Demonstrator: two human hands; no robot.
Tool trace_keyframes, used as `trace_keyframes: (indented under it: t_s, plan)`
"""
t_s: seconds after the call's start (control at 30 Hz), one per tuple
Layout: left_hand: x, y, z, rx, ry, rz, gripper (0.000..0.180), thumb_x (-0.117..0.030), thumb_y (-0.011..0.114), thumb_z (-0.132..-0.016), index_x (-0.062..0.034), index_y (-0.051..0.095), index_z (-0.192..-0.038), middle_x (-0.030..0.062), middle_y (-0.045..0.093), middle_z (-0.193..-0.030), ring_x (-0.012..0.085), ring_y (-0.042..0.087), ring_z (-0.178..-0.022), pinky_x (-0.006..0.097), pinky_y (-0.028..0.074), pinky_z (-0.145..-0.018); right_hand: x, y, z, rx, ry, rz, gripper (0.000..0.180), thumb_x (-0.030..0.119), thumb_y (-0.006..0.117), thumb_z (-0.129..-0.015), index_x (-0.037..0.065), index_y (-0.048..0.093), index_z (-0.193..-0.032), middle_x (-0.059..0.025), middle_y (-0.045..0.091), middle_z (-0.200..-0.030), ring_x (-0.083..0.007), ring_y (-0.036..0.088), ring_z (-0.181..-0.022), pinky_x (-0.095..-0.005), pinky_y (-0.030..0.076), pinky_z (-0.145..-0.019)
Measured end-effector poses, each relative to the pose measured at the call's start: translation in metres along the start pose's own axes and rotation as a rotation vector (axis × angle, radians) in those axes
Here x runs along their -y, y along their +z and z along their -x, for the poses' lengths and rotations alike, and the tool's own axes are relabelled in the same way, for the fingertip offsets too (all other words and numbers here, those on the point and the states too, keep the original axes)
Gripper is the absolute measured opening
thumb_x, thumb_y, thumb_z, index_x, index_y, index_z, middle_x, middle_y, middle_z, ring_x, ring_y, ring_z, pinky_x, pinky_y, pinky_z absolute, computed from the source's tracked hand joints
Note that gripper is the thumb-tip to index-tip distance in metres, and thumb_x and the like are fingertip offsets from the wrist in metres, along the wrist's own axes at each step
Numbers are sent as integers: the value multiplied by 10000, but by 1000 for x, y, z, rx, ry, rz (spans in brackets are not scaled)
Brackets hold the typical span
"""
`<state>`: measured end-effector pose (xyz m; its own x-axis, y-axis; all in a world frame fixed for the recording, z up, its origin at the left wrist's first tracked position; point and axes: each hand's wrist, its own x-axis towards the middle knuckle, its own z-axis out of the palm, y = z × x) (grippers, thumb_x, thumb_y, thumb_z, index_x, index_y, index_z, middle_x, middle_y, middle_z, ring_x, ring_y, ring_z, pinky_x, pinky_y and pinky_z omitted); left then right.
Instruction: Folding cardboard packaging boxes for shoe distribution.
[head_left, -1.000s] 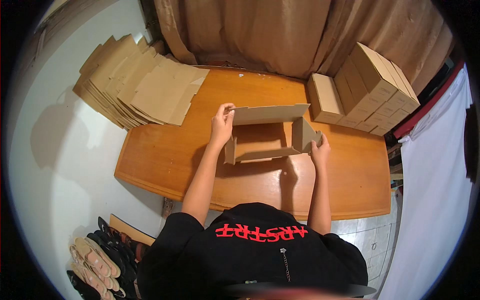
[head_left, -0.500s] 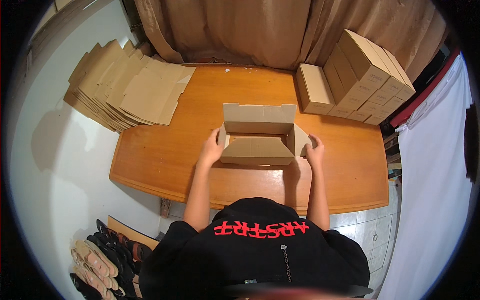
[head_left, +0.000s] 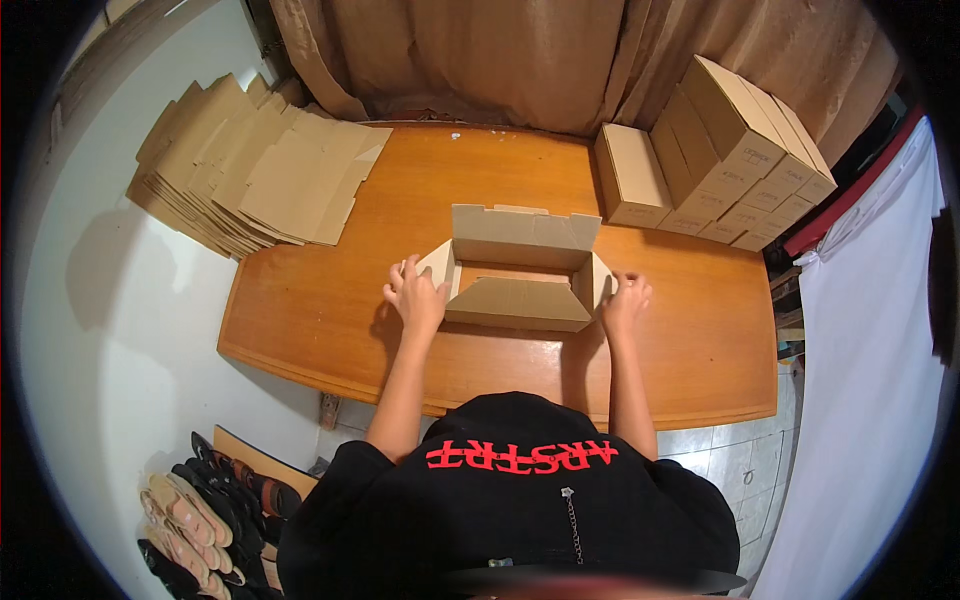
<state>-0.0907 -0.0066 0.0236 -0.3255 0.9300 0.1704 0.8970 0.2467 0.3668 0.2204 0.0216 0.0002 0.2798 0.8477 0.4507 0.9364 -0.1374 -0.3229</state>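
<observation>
The floor inside the half-folded brown cardboard box [head_left: 520,270] is mostly hidden behind its raised front flap. The fingertips of the left hand [head_left: 415,295] pass behind the box's left side flap; whether they grip it or only press it cannot be told. The right hand [head_left: 625,300] is partly screened by the right flap, its finger positions unclear. Markings on the stacked closed cardboard cartons [head_left: 740,165] are too small to read. The fanned pile of flat cardboard blanks [head_left: 250,175] overlaps, so its count cannot be told. The footwear [head_left: 200,510] at lower left is cut off by the lens rim.
</observation>
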Motion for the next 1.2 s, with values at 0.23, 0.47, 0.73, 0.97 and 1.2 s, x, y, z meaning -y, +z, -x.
trace_keyframes:
  t_s: [0.23,0.47,0.73,0.97,1.2]
  plan:
    - [-9,-9,-13,481,-138,168,893,-577,696,-618,88,496,-1180,167,357,-1366,353,299,-1265,477,239,-1004,15,12,-10,237,36,-98,259,187,625,-756,30,635,-962,-201,587,-939,-352,568,-872,-416,461,-768]
    - [27,33,-9,646,6,391,1322,-593,772,-469,83,91,-1379,234,32,-1465,341,64,-1364,405,102,-1107,-4,34,-41,435,-64,-16,643,193,639,-746,119,347,-1315,-173,644,-866,-351,619,-782,-440,489,-701]
    - [42,59,1,639,58,507,1354,-498,825,-475,9,-20,-1403,224,-44,-1467,332,-40,-1367,399,86,-1109,-7,30,-47,496,-167,-187,732,106,659,-714,267,305,-1334,-110,651,-866,-332,618,-794,-434,486,-692]
    - [28,40,6,484,45,458,1295,-456,815,-502,-74,-8,-1426,136,31,-1494,323,-5,-1373,509,28,-1086,-17,26,-28,398,-252,-245,423,102,658,-707,205,519,-1093,-115,623,-940,-341,600,-852,-430,484,-705]
    - [10,28,-1,416,279,249,1132,-529,756,-533,-122,185,-1421,40,103,-1499,291,26,-1379,608,-29,-1035,-22,18,-11,518,-248,-247,593,105,650,-676,211,481,-1234,-170,485,-1200,-354,521,-1040,-416,450,-856]
